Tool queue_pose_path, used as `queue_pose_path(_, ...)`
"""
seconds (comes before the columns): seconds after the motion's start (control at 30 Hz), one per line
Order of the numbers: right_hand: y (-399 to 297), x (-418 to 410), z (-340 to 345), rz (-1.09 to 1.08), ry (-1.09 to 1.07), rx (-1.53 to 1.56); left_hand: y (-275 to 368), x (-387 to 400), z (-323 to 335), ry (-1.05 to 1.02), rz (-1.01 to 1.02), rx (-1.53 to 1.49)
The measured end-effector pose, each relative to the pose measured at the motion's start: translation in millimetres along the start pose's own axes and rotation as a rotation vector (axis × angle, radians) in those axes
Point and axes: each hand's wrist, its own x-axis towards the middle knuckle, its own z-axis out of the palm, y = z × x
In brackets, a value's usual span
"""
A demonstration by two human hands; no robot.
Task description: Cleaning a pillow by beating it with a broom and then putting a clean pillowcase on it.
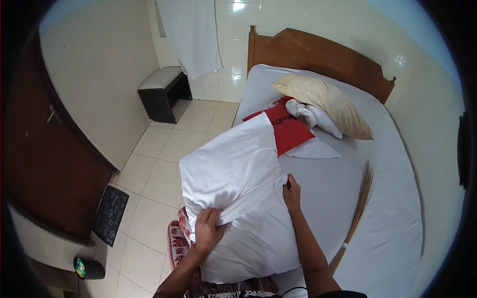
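A white pillow [253, 246] lies on the near edge of the bed, partly inside a white pillowcase [231, 160] with a red end section [290, 132] that bears writing. My left hand [209, 229] grips the case's gathered edge on the left, the fingers curled over the cloth. On the right, my right hand [292, 192] pinches the same edge beside the pillow. The case's far end lies towards the other pillows. How much of the pillow is inside the case is hidden by the cloth.
A beige pillow [324, 100] and crumpled white cloth [302, 111] lie near the wooden headboard [316, 52]. A stick broom [354, 219] rests on the white-sheeted mattress [395, 208] at right. On the tiled floor are a stool [160, 93], a dark doormat [111, 216] and a black bin [95, 269].
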Motion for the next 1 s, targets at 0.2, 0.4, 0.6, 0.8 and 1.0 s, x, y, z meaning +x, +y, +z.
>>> queue_pose_path(0.2, -108.2, -20.3, 6.3, -0.065, 0.087, 0.053, -0.2, 42.8, 16.6, 0.099, -0.003, -0.122)
queue_pose_path(0.4, -216.0, -14.6, -24.6, -0.342, -0.477, -0.163, -13.7, 59.0, 1.7, 0.306, -0.005, -0.398)
queue_pose_path(0.6, -223.6, 7.1, -3.7, -0.466, -0.706, -0.171, -61.3, 56.6, 37.5, 0.511, -0.266, -0.651)
queue_pose_path(0.8, -189.6, -29.4, 40.9, -0.379, -0.153, 0.016, -1.8, 76.1, -14.3, 0.589, 0.165, -0.292)
queue_pose_path(1.0, -219.6, -38.9, 43.1, -0.399, -0.198, -0.030, 47.3, 97.6, -77.6, 0.232, 0.015, 0.037)
